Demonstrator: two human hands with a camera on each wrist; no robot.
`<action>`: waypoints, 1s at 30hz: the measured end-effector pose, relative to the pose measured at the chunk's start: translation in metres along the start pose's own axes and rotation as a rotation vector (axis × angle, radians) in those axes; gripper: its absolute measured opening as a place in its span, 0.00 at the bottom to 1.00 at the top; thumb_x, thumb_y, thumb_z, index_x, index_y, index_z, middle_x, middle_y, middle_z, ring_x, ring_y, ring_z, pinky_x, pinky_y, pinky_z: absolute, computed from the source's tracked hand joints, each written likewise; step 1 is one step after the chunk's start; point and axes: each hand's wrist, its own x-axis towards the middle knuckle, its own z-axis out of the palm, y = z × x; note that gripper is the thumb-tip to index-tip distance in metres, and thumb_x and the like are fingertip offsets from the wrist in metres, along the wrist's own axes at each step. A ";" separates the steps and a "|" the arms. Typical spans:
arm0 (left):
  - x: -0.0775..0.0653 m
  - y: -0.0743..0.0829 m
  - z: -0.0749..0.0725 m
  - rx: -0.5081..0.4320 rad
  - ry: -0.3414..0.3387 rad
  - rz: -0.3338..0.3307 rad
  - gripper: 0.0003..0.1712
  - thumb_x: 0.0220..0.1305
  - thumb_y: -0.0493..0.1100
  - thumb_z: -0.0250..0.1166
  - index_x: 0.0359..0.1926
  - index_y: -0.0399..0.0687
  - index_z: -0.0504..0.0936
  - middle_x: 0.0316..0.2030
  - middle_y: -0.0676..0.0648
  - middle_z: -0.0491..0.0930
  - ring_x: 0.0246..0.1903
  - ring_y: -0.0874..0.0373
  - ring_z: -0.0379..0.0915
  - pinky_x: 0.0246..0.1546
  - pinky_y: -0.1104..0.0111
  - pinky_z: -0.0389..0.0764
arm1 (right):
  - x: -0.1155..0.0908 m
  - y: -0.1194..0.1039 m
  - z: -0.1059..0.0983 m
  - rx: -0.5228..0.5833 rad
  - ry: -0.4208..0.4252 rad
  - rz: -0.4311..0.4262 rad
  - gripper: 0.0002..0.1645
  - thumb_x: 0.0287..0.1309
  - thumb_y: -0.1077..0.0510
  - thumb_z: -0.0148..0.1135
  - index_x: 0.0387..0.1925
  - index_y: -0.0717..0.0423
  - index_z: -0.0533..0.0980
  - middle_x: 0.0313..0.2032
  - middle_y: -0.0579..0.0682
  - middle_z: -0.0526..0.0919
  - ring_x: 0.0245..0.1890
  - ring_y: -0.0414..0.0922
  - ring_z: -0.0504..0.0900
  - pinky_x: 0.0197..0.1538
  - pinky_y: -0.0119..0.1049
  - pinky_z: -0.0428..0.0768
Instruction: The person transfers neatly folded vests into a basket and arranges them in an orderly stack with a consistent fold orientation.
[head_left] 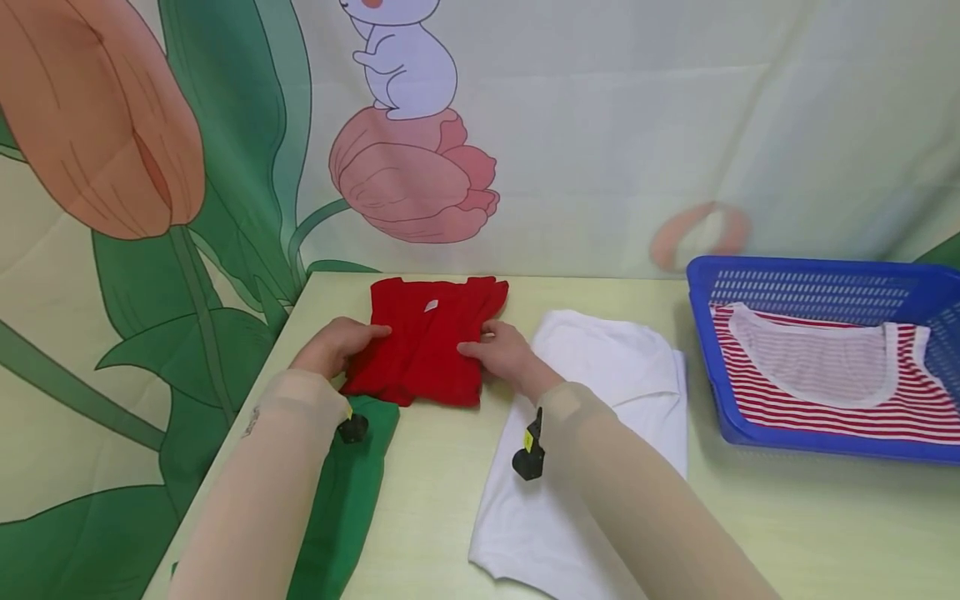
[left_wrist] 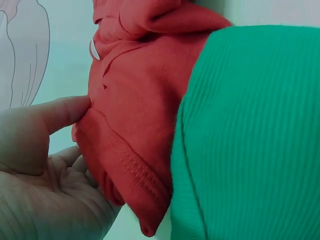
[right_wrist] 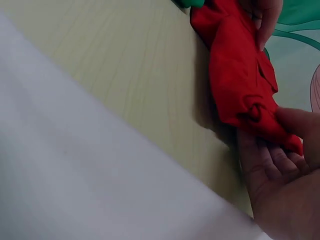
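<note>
A folded red garment [head_left: 427, 350] with a small white label lies at the back of the table, one end toward the wall. My left hand [head_left: 341, 343] pinches its left side, thumb on top and fingers beneath, as the left wrist view shows at the red cloth [left_wrist: 135, 100]. On the opposite side, my right hand [head_left: 506, 354] grips the edge the same way; the right wrist view shows its fingers [right_wrist: 272, 165] under the red cloth [right_wrist: 240, 75]. Just below the red garment lies a green ribbed garment [head_left: 348, 483], partly hidden by my left forearm.
A folded white garment [head_left: 637, 358] lies right of centre, partly beneath my right forearm. Farther right stands a blue plastic basket [head_left: 712, 375] holding a red-and-white striped top [head_left: 810, 367]. A printed curtain [head_left: 585, 167] hangs behind the table [head_left: 427, 517].
</note>
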 end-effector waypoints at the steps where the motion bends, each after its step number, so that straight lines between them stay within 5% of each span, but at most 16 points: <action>1: -0.001 0.000 0.000 -0.004 -0.002 0.002 0.43 0.79 0.50 0.62 0.79 0.30 0.56 0.75 0.32 0.63 0.69 0.41 0.64 0.74 0.52 0.71 | -0.001 0.000 0.000 0.000 0.009 -0.012 0.38 0.72 0.54 0.66 0.75 0.67 0.65 0.67 0.63 0.79 0.66 0.57 0.80 0.69 0.47 0.79; 9: -0.013 0.004 -0.006 -0.039 -0.051 0.056 0.41 0.78 0.50 0.63 0.79 0.32 0.58 0.73 0.33 0.66 0.67 0.40 0.67 0.70 0.52 0.76 | -0.001 0.003 -0.010 -0.013 0.059 -0.071 0.38 0.75 0.57 0.63 0.78 0.66 0.63 0.66 0.64 0.78 0.65 0.58 0.80 0.69 0.47 0.80; 18: -0.023 0.014 -0.016 -0.021 -0.053 0.075 0.39 0.81 0.52 0.60 0.80 0.33 0.60 0.71 0.35 0.68 0.63 0.42 0.69 0.66 0.56 0.78 | -0.005 -0.006 -0.029 0.062 0.011 -0.023 0.35 0.74 0.57 0.65 0.78 0.56 0.67 0.63 0.60 0.81 0.60 0.55 0.84 0.64 0.45 0.84; 30: -0.039 0.034 -0.019 -0.088 -0.100 0.158 0.36 0.81 0.53 0.60 0.77 0.36 0.64 0.61 0.40 0.75 0.50 0.51 0.78 0.45 0.69 0.86 | -0.016 -0.028 -0.062 -0.007 -0.052 -0.037 0.38 0.73 0.56 0.67 0.79 0.55 0.66 0.65 0.59 0.81 0.61 0.55 0.83 0.63 0.46 0.84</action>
